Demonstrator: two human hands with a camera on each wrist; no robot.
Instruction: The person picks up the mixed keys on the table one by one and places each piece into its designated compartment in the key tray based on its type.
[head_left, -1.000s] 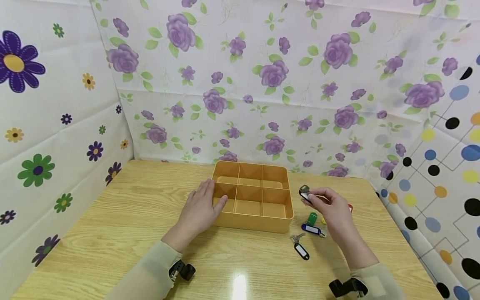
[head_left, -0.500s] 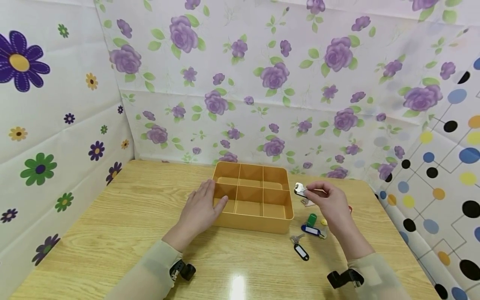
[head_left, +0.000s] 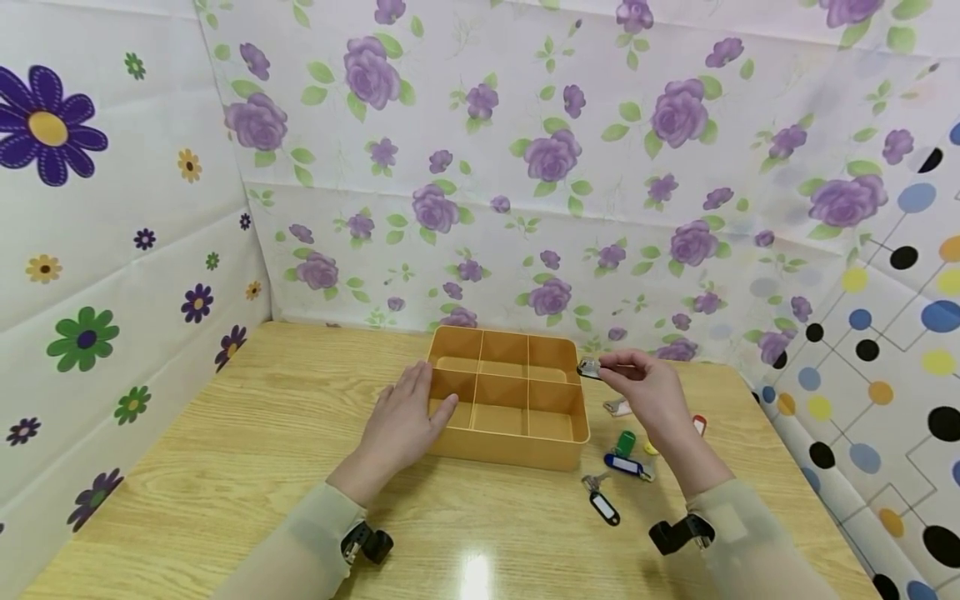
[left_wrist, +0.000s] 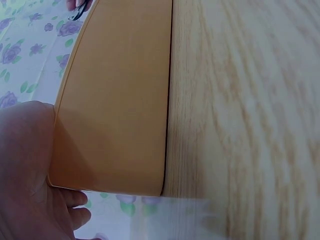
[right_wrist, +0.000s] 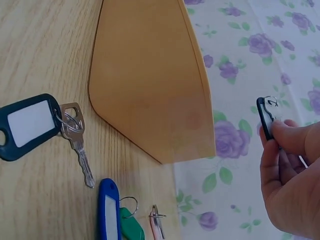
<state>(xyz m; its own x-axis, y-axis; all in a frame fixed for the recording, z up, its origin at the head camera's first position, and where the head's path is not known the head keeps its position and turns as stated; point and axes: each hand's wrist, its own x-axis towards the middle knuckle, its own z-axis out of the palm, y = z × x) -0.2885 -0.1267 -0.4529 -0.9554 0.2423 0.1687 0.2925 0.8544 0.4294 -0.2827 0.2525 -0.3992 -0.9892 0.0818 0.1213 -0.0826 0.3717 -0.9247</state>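
My left hand (head_left: 401,425) rests against the left side of a tan organizer box (head_left: 510,452), its fingers straight and its thumb over the front-left compartment. The left wrist view shows it at the corner of the box wall (left_wrist: 112,110). My right hand (head_left: 647,392) pinches a black-framed key tag (head_left: 589,368) with its ring, just off the box's back right rim. The right wrist view shows this tag (right_wrist: 266,120) between thumb and fingers. The key on it is mostly hidden. On the table, a black key tag (head_left: 603,507) with a key lies in front of the box's right corner.
Right of the box lie a blue key tag (head_left: 624,465), a green key tag (head_left: 626,442), a key with a pale tag (head_left: 618,407), a yellow piece (head_left: 650,447) and a red tag (head_left: 699,425). Flower-printed sheets (head_left: 551,250) stand behind the wooden table (head_left: 315,354).
My right hand has carried the held key tag left to the box's right rim, and the tag has turned flatter. The pale tag beneath has come into view. My left hand stays in place.
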